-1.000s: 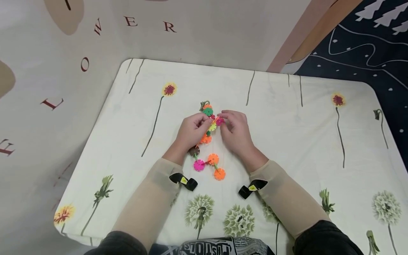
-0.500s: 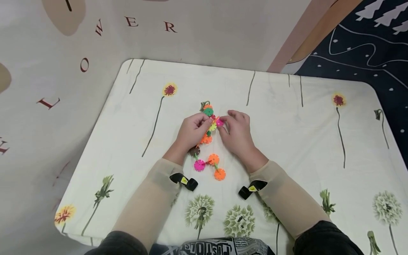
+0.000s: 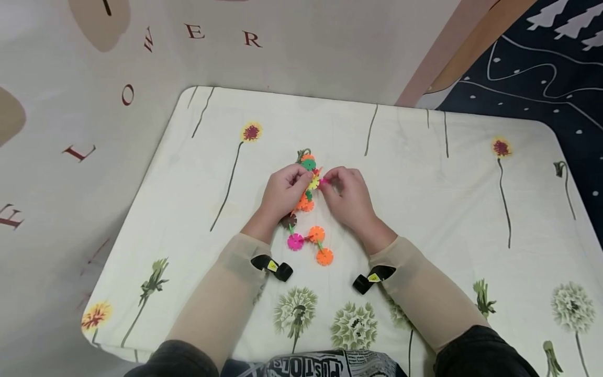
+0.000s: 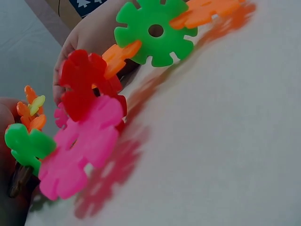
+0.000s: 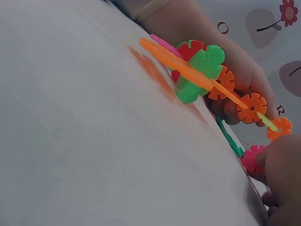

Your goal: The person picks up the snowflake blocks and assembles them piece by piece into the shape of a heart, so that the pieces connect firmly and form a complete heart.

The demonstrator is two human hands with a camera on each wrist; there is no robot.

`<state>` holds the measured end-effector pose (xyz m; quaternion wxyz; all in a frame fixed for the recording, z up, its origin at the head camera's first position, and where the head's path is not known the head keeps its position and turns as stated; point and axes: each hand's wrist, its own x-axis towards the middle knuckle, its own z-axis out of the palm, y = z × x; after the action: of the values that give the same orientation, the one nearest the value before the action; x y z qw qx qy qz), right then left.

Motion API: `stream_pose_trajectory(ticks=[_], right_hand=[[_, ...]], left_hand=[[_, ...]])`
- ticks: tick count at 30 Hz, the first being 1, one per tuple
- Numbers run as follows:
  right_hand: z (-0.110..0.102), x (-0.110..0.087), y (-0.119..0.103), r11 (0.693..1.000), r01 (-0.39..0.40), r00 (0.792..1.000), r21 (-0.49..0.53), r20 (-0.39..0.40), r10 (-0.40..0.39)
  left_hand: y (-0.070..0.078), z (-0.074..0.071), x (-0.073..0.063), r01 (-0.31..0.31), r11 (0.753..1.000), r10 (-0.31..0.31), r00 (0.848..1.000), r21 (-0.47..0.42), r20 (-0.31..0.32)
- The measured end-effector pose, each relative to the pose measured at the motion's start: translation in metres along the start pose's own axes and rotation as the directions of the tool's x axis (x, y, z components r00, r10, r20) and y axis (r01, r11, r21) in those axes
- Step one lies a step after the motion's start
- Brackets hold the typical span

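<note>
A chain of colourful notched plastic discs, slotted into one another, runs between my hands. My left hand [image 3: 284, 191] pinches it beside a yellow disc [image 3: 314, 182]. A pink disc [image 3: 323, 181] is pinched between the thumb and fingers of my right hand [image 3: 347, 195], right next to the yellow one; it shows edge-on in the head view. Above the left fingers lies a green disc [image 3: 309, 164]. Below, the chain trails through a brown disc [image 3: 289, 221] and another pink disc [image 3: 295, 241] to an orange end disc [image 3: 324, 256]. Parts of the chain are hidden behind my left hand.
A white tablecloth [image 3: 424, 209] printed with flowers and dandelions covers the table. Its far edge runs along a pale wall [image 3: 306, 63] with printed letters. Each wrist carries a small black camera, such as the one on the left [image 3: 282, 272].
My right fingers have closed from a loose spread onto the pink disc, which has turned from face-on to edge-on. The left hand holds nearly the same place; the trailing discs shifted slightly.
</note>
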<state>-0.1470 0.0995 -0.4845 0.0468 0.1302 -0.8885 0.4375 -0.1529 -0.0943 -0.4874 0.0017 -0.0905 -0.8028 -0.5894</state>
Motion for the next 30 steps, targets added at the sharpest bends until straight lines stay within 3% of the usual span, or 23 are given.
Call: stream_pose_trajectory(ticks=[6, 11, 16, 30], right_hand=[[0.0005, -0.0021, -0.0007, 0.983, -0.036, 0.997, 0.182, -0.061, 0.048], [0.0011, -0.0018, -0.0009, 0.951, -0.063, 0.979, 0.303, -0.166, 0.118], [-0.0002, -0.0011, -0.0008, 0.908, -0.058, 0.962, 0.415, -0.22, 0.162], [0.001, -0.0003, -0.0017, 0.858, -0.06, 0.949, 0.511, -0.238, 0.208]], left_hand=[[0.0019, 0.0, -0.0005, 0.019, 1.0, -0.019, 1.0, -0.019, -0.013], [0.0014, 0.0, -0.0004, 0.008, 1.0, -0.008, 1.0, -0.01, 0.01], [0.0005, 0.0, -0.0003, 0.003, 1.0, -0.003, 0.999, -0.003, 0.038], [0.0017, -0.0009, -0.001, -0.005, 0.999, 0.001, 0.996, 0.043, 0.09]])
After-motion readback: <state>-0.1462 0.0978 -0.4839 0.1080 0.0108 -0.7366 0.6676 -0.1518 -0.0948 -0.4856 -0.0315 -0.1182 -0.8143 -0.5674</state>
